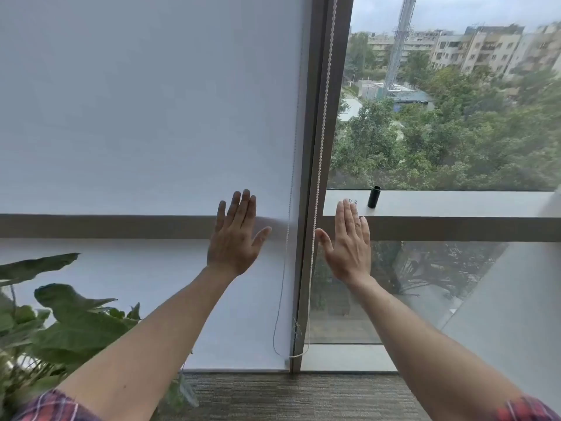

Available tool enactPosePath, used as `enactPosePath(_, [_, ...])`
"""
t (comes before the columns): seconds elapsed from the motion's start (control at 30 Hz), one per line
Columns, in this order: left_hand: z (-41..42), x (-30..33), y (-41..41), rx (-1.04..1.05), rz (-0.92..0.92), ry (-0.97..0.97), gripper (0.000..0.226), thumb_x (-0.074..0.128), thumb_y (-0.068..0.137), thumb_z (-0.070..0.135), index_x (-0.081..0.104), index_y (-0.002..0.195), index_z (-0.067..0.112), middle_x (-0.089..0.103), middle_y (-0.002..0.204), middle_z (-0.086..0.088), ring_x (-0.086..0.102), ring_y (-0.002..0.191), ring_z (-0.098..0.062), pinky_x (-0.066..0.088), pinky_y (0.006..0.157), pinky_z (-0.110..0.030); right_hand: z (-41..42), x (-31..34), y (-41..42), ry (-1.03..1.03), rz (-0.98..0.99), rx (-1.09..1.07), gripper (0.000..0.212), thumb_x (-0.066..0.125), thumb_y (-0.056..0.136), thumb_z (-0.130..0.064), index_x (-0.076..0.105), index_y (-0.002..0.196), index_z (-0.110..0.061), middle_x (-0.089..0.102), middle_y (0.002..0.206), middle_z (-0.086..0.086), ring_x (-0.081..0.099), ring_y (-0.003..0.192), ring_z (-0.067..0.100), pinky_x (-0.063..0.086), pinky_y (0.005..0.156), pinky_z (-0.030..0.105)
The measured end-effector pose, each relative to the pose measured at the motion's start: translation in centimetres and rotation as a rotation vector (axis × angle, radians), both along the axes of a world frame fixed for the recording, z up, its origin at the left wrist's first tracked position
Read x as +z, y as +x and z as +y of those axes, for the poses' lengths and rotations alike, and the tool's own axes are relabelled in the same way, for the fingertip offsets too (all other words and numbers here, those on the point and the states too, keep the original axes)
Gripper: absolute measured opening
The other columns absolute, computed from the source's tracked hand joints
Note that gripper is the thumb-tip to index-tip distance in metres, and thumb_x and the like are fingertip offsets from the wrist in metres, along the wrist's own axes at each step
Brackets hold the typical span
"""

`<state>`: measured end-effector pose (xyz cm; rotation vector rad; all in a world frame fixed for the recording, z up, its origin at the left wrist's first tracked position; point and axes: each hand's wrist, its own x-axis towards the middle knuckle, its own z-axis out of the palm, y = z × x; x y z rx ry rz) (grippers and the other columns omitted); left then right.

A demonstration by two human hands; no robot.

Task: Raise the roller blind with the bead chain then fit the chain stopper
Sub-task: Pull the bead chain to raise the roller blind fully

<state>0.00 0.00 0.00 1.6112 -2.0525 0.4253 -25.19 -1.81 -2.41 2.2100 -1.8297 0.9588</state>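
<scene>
A white roller blind (145,117) covers the left window pane down to the floor. Its white bead chain (319,165) hangs along the grey window post (306,226), with the loop's bottom near the floor. My left hand (235,235) is raised flat in front of the blind, fingers spread, holding nothing. My right hand (349,238) is held up flat just right of the chain, thumb close to it but not gripping it. A small clear piece, possibly the chain stopper (352,201), lies on the window ledge (455,203) just beyond my right fingertips.
A small black cylinder (374,197) stands on the ledge right of the clear piece. A large-leaved green plant (60,317) stands at the lower left beside the blind. The right pane is uncovered glass (455,117). Grey carpet (303,396) lies below.
</scene>
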Motion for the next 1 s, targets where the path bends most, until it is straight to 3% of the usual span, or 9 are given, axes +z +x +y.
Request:
enactPosePath(0.1, [0.4,-1.0,-0.3,0.011,-0.009,0.046,0.075,0.025,0.099,0.053,0.012,0.155,0.005,0.01,0.165,-0.011,0.004,0.153,-0.026,0.002,0.123,-0.047,-0.2,-0.2,0.4,0.082,-0.073,0.019,0.078,0.029,0.1,-0.058,0.011,0.156,-0.008,0.008,0.165,0.006,0.007,0.153,0.02,0.009,0.124,0.04])
enactPosePath(0.2, [0.6,-2.2,-0.8,0.006,-0.027,0.084,0.075,0.026,0.099,0.054,0.011,0.155,0.006,0.007,0.165,-0.01,0.0,0.153,-0.024,-0.002,0.123,-0.044,-0.8,0.3,1.4,0.241,-0.311,0.128,0.073,0.041,0.101,-0.05,0.017,0.156,-0.008,0.023,0.163,0.01,0.021,0.151,0.023,0.018,0.12,0.037])
enactPosePath(0.37, [0.6,-2.6,-1.3,-0.039,0.008,0.112,0.075,0.027,0.099,0.055,0.01,0.156,0.008,0.002,0.165,-0.007,-0.004,0.152,-0.021,0.0,0.124,-0.041,-1.9,3.5,3.1,0.431,-0.706,0.284,0.061,0.036,0.104,-0.046,0.022,0.155,-0.017,0.041,0.154,0.007,0.039,0.141,0.023,0.029,0.115,0.037])
enactPosePath(0.47, [0.7,-2.8,-1.5,-0.065,0.055,0.157,0.076,0.02,0.098,0.058,0.008,0.156,0.01,0.0,0.165,-0.004,-0.006,0.152,-0.018,0.0,0.124,-0.039,-2.3,5.1,3.8,0.426,-0.799,0.317,0.048,0.04,0.105,-0.038,0.041,0.145,-0.013,0.059,0.132,0.009,0.055,0.122,0.018,0.042,0.102,0.028])
enactPosePath(0.57, [0.9,-3.2,-2.0,-0.109,0.151,0.233,0.078,0.019,0.096,0.061,0.01,0.156,0.012,0.003,0.165,-0.001,-0.004,0.152,-0.014,0.0,0.124,-0.036,-2.1,5.6,4.4,0.385,-0.924,0.357,0.033,0.042,0.106,-0.03,0.056,0.126,-0.008,0.065,0.091,0.004,0.063,0.079,0.013,0.05,0.078,0.027])
enactPosePath(0.63, [1.0,-3.4,-2.6,-0.154,0.266,0.298,0.071,0.029,0.099,0.056,0.018,0.156,0.014,0.015,0.164,-0.003,0.008,0.152,-0.015,0.01,0.122,-0.036,-1.8,5.3,4.8,0.369,-0.992,0.421,0.033,0.039,0.107,-0.03,0.062,0.111,-0.008,0.057,0.073,0.007,0.054,0.06,0.018,0.048,0.061,0.035])
enactPosePath(0.7, [1.0,-3.1,-3.4,-0.217,0.472,0.441,0.063,0.038,0.1,0.052,0.033,0.152,0.017,0.037,0.157,-0.006,0.031,0.145,-0.02,0.027,0.116,-0.038,-1.4,4.9,5.0,0.328,-0.984,0.445,0.036,0.038,0.107,-0.031,0.067,0.097,-0.012,0.043,0.06,0.001,0.04,0.05,0.013,0.036,0.049,0.029])
enactPosePath(0.8, [1.2,-2.7,-4.8,-0.288,0.625,0.587,0.049,0.045,0.101,0.045,0.051,0.14,0.015,0.065,0.129,-0.008,0.057,0.117,-0.012,0.043,0.097,-0.029,-0.7,4.3,5.2,0.26,-0.956,0.444,0.04,0.039,0.106,-0.035,0.069,0.085,-0.018,0.035,0.055,-0.007,0.032,0.048,0.007,0.029,0.05,0.022])
enactPosePath(1.0, [1.5,-2.2,-6.9,-0.197,0.9,0.457,0.022,0.053,0.095,0.018,0.07,0.107,0.014,0.074,0.088,-0.005,0.07,0.084,-0.019,0.056,0.085,-0.039,1.3,3.2,5.4,0.227,-0.997,0.412,0.046,0.039,0.103,-0.04,0.058,0.066,-0.022,0.038,0.045,-0.017,0.033,0.046,0.002,0.031,0.052,0.023])
